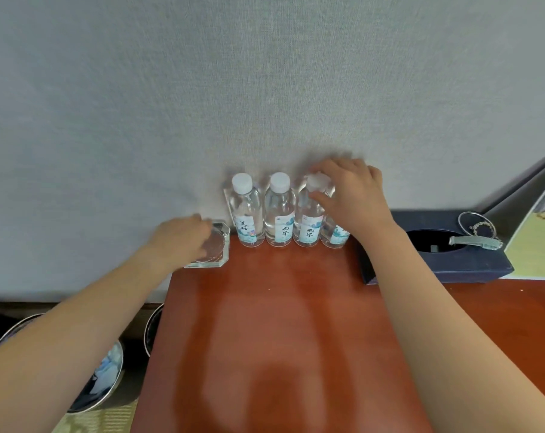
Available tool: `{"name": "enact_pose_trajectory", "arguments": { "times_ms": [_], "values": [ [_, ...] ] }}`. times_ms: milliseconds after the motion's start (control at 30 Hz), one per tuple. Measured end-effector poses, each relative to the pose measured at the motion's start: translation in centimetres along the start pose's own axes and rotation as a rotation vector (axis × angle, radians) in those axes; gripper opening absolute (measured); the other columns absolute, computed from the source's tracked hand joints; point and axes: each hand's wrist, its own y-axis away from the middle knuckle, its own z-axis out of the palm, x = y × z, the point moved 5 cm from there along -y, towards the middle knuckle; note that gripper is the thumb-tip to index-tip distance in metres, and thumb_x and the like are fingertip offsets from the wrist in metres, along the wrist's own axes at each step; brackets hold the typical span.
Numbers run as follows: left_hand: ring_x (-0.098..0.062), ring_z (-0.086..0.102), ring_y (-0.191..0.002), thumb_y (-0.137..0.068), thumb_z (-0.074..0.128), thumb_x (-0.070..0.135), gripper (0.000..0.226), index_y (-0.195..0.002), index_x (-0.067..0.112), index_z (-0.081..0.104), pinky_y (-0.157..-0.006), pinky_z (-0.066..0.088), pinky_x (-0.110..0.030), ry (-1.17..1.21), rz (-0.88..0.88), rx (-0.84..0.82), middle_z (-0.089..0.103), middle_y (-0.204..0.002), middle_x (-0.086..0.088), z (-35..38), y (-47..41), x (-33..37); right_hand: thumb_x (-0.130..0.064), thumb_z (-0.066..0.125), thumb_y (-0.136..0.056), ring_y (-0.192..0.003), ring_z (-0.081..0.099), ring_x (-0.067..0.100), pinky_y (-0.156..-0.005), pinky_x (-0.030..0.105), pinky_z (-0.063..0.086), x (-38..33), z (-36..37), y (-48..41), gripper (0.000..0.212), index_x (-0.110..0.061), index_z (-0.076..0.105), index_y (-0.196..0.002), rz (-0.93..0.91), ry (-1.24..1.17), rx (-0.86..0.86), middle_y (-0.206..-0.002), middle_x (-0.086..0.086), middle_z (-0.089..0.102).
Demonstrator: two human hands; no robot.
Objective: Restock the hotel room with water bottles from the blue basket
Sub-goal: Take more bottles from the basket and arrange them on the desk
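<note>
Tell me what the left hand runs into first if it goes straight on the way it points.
The left hand lies over the glass ashtray; straight on, it would probably meet the leftmost water bottle first, though depth is unclear.

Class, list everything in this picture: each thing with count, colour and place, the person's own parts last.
water bottles: four, clear with white caps, in a row at the table's back, against the wall
glass ashtray: one, clear, table's back left corner
table: one, red-brown
box: one, dark blue, right of the bottles, round opening on top
strap: one, grey, across the box's opening
bins: two, dark with silvery rims, on the floor left of the table
wall: grey, behind the table
left hand: one, on the ashtray, blurred
right hand: one, over the two rightmost bottles' tops, fingers curled at a cap
</note>
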Motion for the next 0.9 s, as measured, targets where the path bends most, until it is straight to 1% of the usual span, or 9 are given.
{"name": "enact_pose_trajectory", "arguments": {
  "times_ms": [67,200,433,533,600,667,733,833,900],
  "values": [
    [-0.024,0.055,-0.114,-0.092,0.059,0.019,0.038,-0.127,0.013,0.046,-0.08,0.048,-0.034,-0.07,0.084,-0.063,0.051,-0.128,-0.004,3.6,0.1,1.8,-0.034,0.065,-0.088,-0.117,0.049,0.026,-0.101,0.039,0.028,0.7,0.1,0.6,0.039,-0.026,0.059,-0.126,0.021,-0.013,0.027,-0.124,-0.004,0.059],
    [-0.02,0.045,-0.129,-0.092,0.057,0.008,0.057,-0.144,0.011,0.034,-0.091,0.046,-0.029,-0.199,0.17,-0.023,0.045,-0.14,-0.003,4.6,-1.2,2.5,-0.029,0.065,-0.086,-0.12,0.046,0.027,-0.101,0.039,0.03,0.9,0.4,1.4,0.043,-0.028,0.058,-0.128,0.007,-0.003,0.062,-0.125,-0.002,0.057],
    [-0.02,0.046,-0.128,-0.088,0.056,0.0,0.045,-0.13,0.013,0.048,-0.091,0.042,-0.028,-0.373,0.292,-0.056,0.049,-0.138,-0.003,3.2,-1.1,2.8,-0.004,0.059,-0.085,-0.123,0.04,0.034,-0.102,0.041,0.036,1.7,0.3,1.8,0.051,-0.017,0.055,-0.134,0.05,-0.082,0.003,-0.134,0.011,0.048],
    [-0.019,0.047,-0.127,-0.086,0.061,0.002,0.043,-0.125,0.015,0.049,-0.084,0.041,-0.027,-0.323,0.283,-0.035,0.049,-0.138,-0.001,3.3,-1.2,2.7,0.002,0.052,-0.087,-0.119,0.042,0.035,-0.097,0.038,0.041,2.1,-0.1,1.7,0.049,-0.015,0.056,-0.133,0.115,-0.068,0.057,-0.134,0.012,0.046],
    [-0.022,0.053,-0.117,-0.084,0.07,0.014,0.043,-0.12,0.014,0.047,-0.078,0.042,-0.031,-0.189,0.216,-0.034,0.05,-0.132,-0.003,3.0,-1.2,2.2,-0.006,0.055,-0.089,-0.115,0.046,0.037,-0.09,0.042,0.045,2.8,-0.6,1.5,0.045,-0.019,0.054,-0.132,0.207,-0.037,0.093,-0.132,0.012,0.047],
    [-0.028,0.057,-0.099,-0.075,0.078,0.042,0.058,-0.112,0.01,0.047,-0.077,0.046,-0.037,0.042,0.099,0.101,0.054,-0.113,-0.007,1.4,-1.1,1.4,-0.019,0.059,-0.09,-0.109,0.052,0.038,-0.085,0.043,0.046,3.8,-0.7,1.4,0.041,-0.019,0.052,-0.131,0.288,-0.035,0.059,-0.126,0.013,0.053],
    [-0.025,0.05,-0.079,-0.069,0.077,0.056,0.065,-0.1,0.008,0.047,-0.07,0.041,-0.037,0.3,0.051,0.454,0.05,-0.096,-0.007,-1.2,-0.5,0.3,-0.026,0.061,-0.09,-0.106,0.057,0.036,-0.084,0.042,0.045,4.4,-0.6,1.3,0.04,-0.018,0.052,-0.129,0.307,-0.082,0.003,-0.117,0.012,0.062],
    [-0.021,0.049,-0.083,-0.076,0.073,0.052,0.061,-0.107,0.006,0.045,-0.074,0.041,-0.035,0.547,0.102,0.844,0.048,-0.102,-0.012,-5.3,0.9,-0.5,-0.028,0.067,-0.088,-0.103,0.059,0.034,-0.083,0.039,0.045,4.6,-0.9,1.1,0.039,-0.016,0.057,-0.123,0.315,-0.128,0.008,-0.109,0.011,0.067],
    [-0.014,0.049,-0.09,-0.083,0.069,0.046,0.059,-0.121,0.009,0.044,-0.08,0.041,-0.029,0.624,0.166,0.872,0.048,-0.115,-0.011,-7.6,0.6,-0.5,-0.03,0.069,-0.087,-0.1,0.059,0.034,-0.08,0.038,0.043,4.5,-0.9,0.9,0.038,-0.013,0.057,-0.119,0.331,-0.115,0.011,-0.105,0.012,0.068]
  ]
}}
